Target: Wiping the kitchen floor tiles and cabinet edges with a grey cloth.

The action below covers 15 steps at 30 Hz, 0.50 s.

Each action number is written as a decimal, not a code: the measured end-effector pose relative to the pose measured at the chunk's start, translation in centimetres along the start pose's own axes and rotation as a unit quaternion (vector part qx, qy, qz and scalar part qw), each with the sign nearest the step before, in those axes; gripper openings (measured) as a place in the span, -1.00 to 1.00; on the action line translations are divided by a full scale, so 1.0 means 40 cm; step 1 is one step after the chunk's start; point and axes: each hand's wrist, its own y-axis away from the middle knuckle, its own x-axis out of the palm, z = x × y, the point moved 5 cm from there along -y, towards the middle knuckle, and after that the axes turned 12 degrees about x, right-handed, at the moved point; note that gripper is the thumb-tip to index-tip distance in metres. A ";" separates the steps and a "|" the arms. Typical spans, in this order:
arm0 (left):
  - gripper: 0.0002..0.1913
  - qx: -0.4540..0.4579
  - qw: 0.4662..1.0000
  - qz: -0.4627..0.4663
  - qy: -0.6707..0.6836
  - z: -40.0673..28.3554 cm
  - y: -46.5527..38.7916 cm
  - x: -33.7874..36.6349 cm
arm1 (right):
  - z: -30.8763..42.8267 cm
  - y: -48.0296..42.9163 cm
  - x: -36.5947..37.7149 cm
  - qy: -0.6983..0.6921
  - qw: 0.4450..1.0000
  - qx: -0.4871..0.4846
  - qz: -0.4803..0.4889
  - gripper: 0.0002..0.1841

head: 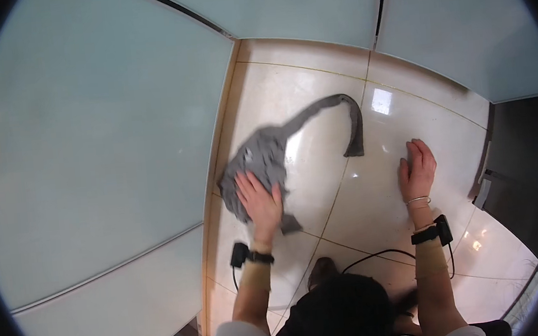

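Note:
A crumpled grey cloth lies on the glossy tiled floor, with a long narrow strip of it curving out to the right and hooking back down. My left hand rests flat on the bunched part, thumb apart from the fingers, without visibly gripping it. The palm and the cloth under it are hidden. To the right, apart from the cloth, my right hand is over the bare tiles with its fingers slightly curled and thumb apart. It holds nothing; whether it touches the floor is hard to tell.
Pale glossy cabinet panels stand close on the left, and more panels close off the far side. A dark appliance-like unit is on the right. A black cable loops near my shoe.

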 end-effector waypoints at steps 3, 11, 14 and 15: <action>-0.11 -0.011 1.000 0.018 -0.009 -0.046 0.041 0.016 | 0.005 0.010 -0.003 0.025 1.000 -0.002 -0.004 -0.52; -0.14 0.139 0.981 -0.128 0.047 -0.249 -0.611 0.008 | 0.050 0.004 0.003 0.046 0.999 -0.022 -0.015 -0.52; -0.14 0.110 0.985 -0.131 0.023 -0.268 -0.764 0.021 | 0.027 -0.001 0.003 0.045 0.999 -0.012 -0.003 -0.52; -0.14 0.091 0.989 -0.113 0.027 -0.277 -0.774 0.035 | 0.012 0.004 -0.004 0.056 0.998 -0.009 -0.007 -0.52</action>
